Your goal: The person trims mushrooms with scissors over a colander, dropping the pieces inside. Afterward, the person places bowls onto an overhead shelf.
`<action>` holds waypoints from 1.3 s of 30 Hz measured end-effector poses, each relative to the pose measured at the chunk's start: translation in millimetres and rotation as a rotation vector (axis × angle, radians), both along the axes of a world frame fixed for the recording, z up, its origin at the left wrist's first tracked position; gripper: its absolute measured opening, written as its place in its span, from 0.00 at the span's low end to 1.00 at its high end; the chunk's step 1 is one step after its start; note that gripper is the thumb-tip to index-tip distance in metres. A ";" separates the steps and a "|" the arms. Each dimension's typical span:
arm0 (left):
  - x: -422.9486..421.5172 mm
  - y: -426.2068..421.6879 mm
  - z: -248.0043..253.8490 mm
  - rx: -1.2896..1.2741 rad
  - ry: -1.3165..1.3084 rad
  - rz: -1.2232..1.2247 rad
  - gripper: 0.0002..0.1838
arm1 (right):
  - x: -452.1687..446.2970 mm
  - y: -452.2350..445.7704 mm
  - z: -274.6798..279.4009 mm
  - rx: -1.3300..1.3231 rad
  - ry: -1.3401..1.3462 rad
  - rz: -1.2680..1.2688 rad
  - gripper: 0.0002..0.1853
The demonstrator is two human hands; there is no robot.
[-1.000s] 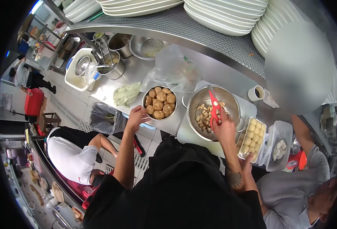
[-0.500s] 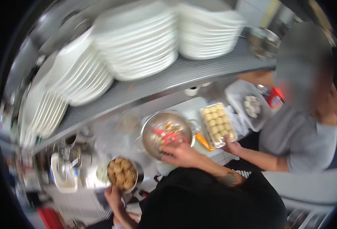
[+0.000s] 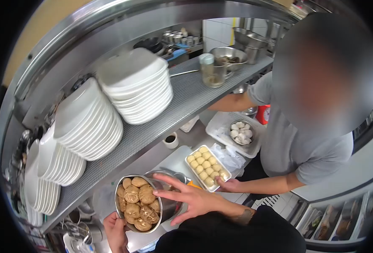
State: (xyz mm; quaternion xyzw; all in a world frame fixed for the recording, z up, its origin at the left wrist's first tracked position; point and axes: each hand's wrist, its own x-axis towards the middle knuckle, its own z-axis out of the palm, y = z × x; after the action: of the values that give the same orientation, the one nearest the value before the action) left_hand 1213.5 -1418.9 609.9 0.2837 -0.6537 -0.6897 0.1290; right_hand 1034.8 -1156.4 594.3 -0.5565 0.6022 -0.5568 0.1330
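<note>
A metal pot [image 3: 161, 211] full of brown mushrooms [image 3: 138, 202] is raised above the counter and tilted toward the camera. My left hand [image 3: 116, 231] grips it at its lower left edge. My right hand [image 3: 190, 198] has its fingers spread at the pot's right side, one fingertip near the mushrooms, and holds nothing. Behind the pot, a colander is mostly hidden, with only part of its rim showing. The red scissors cannot be made out clearly. Right of my hand, a co-worker's hand [image 3: 230, 185] holds a tray of pale round balls [image 3: 206, 165].
A co-worker in a grey shirt [image 3: 317, 154] stands at the right, one arm reaching under the shelf [image 3: 195, 95]. Stacked white dishes [image 3: 136, 86] and a glass jug [image 3: 213, 74] stand on it. A cup [image 3: 171, 140] and a plastic basket [image 3: 254, 143] lie beyond the tray.
The view has swung right. My left hand has lifted the mushroom pot toward the colander. My right hand has let go of the red scissors and spread open beside the pot.
</note>
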 end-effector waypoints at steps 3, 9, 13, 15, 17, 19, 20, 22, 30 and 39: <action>-39.3 19.9 18.8 0.062 -0.006 -0.142 0.06 | -1.1 21.2 5.0 -0.090 0.057 -0.168 0.44; -93.9 50.3 45.7 -0.192 -0.020 -0.429 0.06 | -17.2 50.5 -15.4 -0.297 -0.009 -0.373 0.42; -135.8 69.6 73.1 -0.244 -0.018 -0.533 0.07 | -27.4 69.2 -18.7 -0.384 -0.023 -0.490 0.42; -156.3 73.6 82.4 -0.270 -0.063 -0.691 0.08 | -33.9 78.0 -14.2 -0.475 -0.076 -0.561 0.41; -167.7 93.5 112.0 -0.350 0.138 -0.633 0.10 | -35.3 90.6 -9.1 -0.508 -0.118 -0.660 0.42; -181.1 111.6 148.0 -0.599 0.380 -0.582 0.15 | -40.0 107.7 -1.7 -0.493 -0.040 -0.727 0.42; -191.3 117.6 164.6 -0.777 0.426 -0.593 0.18 | -41.2 113.1 -1.3 -0.517 -0.066 -0.746 0.42; -216.6 138.4 192.4 -1.069 0.479 -0.643 0.19 | -43.7 125.9 1.5 -0.467 0.020 -0.854 0.41; -410.4 211.9 233.8 -1.321 0.185 -0.813 0.25 | -55.1 145.6 -9.6 -0.452 0.115 -1.069 0.42; -596.0 226.6 193.7 -1.252 0.058 -0.656 0.23 | -67.7 155.2 5.7 -0.425 0.077 -1.214 0.40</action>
State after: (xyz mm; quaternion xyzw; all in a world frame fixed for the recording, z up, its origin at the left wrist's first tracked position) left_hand 617.5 -1192.3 803.6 -0.0737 -0.9755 -0.1948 0.0708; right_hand 967.1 -1001.1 600.0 -0.1506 0.6907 -0.6198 -0.3407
